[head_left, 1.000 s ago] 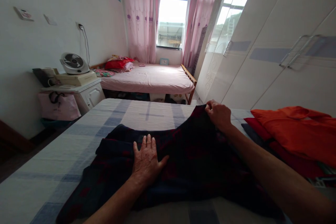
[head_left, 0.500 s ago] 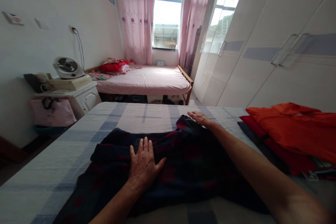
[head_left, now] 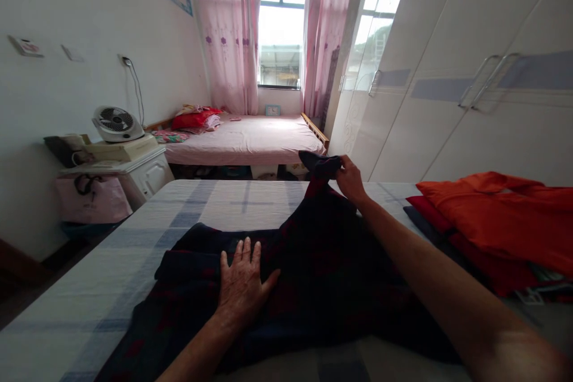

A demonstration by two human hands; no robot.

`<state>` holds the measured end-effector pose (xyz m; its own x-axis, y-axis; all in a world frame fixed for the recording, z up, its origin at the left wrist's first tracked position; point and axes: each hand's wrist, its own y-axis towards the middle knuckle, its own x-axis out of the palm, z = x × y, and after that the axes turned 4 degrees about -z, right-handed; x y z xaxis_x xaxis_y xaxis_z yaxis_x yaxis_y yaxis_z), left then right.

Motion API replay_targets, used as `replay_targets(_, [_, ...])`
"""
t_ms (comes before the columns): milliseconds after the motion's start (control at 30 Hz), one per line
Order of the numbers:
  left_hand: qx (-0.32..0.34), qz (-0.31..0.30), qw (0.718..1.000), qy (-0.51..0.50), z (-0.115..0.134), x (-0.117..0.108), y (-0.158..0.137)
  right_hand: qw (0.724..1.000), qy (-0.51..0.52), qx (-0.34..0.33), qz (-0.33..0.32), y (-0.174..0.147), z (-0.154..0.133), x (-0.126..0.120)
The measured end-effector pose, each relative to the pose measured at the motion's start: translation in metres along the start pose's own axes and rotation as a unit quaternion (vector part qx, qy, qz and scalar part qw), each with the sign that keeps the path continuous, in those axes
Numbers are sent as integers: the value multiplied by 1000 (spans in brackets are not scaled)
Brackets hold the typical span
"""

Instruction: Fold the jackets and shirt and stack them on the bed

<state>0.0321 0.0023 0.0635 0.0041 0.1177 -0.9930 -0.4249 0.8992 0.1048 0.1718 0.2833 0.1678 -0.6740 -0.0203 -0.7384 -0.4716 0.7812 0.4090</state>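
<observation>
A dark navy garment with red patches lies spread over the near bed. My left hand rests flat on its middle, fingers spread. With closed fingers my right hand grips the garment's far edge and holds that part up above the sheet. The lifted cloth rises in a peak from the bed. What kind of garment it is, I cannot tell for certain.
Folded clothes, topped by an orange shirt, are stacked to the right on the checked bedsheet. Behind stands a second bed. A fan sits on a cabinet at left; a white wardrobe lines the right.
My right hand has gone from lying open by the garment's far edge to gripping that edge and raising it. My left hand stays in place on the cloth.
</observation>
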Motion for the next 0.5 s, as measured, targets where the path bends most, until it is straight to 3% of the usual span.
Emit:
replay_targets(167, [42,-29,999,4,-27,-36,7,999,-6,15,-39,-20,24,-8])
replay_targets(367, [128,-128,983,-18,-81,-64,29,998,-28,54,-36,-18,43,-22])
replay_targets(500, [87,-85,992,-16,-94,-73,60,996,25,81,-14,2,39,-25])
